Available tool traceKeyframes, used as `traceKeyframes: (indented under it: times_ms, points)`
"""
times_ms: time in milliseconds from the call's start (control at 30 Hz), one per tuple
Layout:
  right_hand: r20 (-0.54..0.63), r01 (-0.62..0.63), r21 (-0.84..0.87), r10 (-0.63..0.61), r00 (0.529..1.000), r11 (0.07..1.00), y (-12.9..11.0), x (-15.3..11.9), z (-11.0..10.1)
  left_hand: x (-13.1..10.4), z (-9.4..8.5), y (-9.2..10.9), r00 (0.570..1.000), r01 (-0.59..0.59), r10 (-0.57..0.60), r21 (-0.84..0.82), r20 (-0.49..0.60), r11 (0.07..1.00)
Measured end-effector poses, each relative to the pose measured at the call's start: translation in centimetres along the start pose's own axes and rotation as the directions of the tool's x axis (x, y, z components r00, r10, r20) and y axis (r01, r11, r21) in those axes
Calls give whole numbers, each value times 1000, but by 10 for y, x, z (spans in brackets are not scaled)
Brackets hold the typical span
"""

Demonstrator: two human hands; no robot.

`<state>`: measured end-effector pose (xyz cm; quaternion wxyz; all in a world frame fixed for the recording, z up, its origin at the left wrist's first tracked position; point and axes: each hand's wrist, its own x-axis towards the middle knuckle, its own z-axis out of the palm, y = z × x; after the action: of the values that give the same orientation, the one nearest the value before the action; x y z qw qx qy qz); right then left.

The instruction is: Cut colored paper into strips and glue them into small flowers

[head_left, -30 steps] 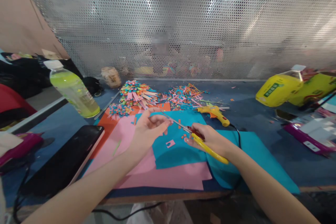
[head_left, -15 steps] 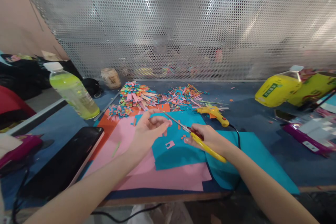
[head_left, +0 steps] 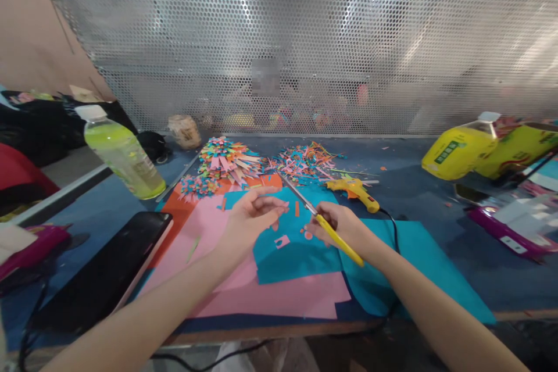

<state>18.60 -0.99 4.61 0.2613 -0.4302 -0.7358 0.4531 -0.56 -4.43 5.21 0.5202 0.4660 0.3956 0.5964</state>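
My right hand [head_left: 342, 225] is closed round the yellow-handled scissors [head_left: 335, 235], whose blades point up and left, nearly together. Facing it, my left hand [head_left: 257, 212] has curled fingers with thumb and fingertip meeting; whatever is pinched there is too small to make out. Both hands are above a teal paper sheet [head_left: 288, 264]. On that sheet lie a pink scrap with a round notch [head_left: 282, 242], an orange strip [head_left: 297, 208] and a small pink disc [head_left: 308, 236] by my right fingers. Pink paper [head_left: 279, 302] spreads underneath.
Behind are a fringed paper stack [head_left: 226, 157], a heap of paper shreds [head_left: 305, 160] and a yellow glue gun [head_left: 355, 190] with a black cord. A black phone [head_left: 108, 267] and bottle [head_left: 124, 154] stand left. A yellow bottle [head_left: 457, 151] is right. Perforated metal [head_left: 305, 23] rises behind.
The scissors have swung slightly, their tips moving right and up away from my left fingers. A pink disc now shows on the teal sheet; the pink bit at my left fingertips is less visible.
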Motion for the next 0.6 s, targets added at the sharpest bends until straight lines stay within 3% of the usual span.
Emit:
traceKeyframes:
  times_ms: [300, 600]
  points:
    - [-79, 106, 410, -80, 994, 906, -14, -1, 11, -2, 6, -6, 984, 149, -158, 103, 86, 983]
    - [-113, 110, 388, -72, 991, 915, 0, 6, 21, -5, 9, -9, 971, 185, -204, 150, 124, 971]
